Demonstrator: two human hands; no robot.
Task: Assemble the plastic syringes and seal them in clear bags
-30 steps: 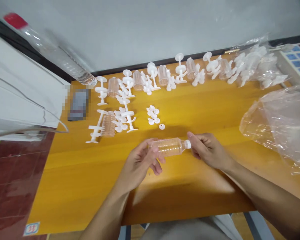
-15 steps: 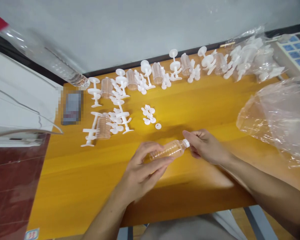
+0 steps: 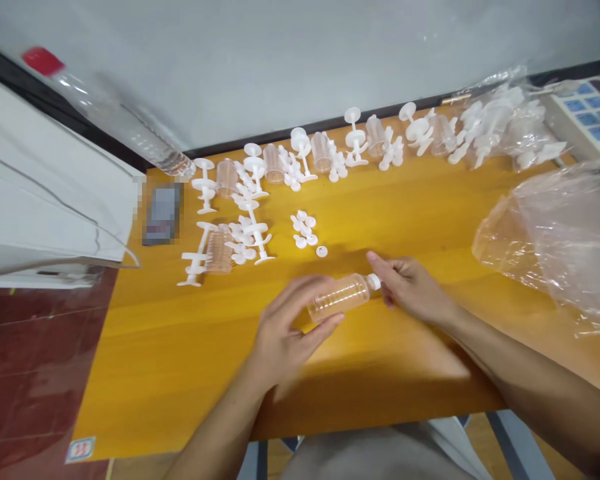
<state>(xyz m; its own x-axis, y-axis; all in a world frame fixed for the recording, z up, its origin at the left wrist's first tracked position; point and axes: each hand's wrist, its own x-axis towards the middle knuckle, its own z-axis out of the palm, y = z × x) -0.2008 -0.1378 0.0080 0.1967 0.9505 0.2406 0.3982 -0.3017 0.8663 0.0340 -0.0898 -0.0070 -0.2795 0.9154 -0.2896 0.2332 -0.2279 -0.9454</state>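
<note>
Left hand [image 3: 284, 328] loosely grasping the clear bottle [image 3: 349, 293], I'm gripping its white cap [image 3: 374, 282] with my right hand [image 3: 414, 287]; small white pieces [image 3: 307, 231] are lying beyond the bottle.

The left arm [image 3: 225, 423] comes up from the bottom and leans to the right. Its wrist [image 3: 263, 373] looks almost straight. The left hand [image 3: 325, 303] makes a loose C shape, with fingers [image 3: 305, 290] curled on the far side and one on the near side. The right arm [image 3: 525, 373] slants in from the lower right. The right hand [image 3: 413, 287] is mostly closed, its thumb [image 3: 380, 265] pointing up and left, other fingers tucked in. Both arms are bare.
</note>
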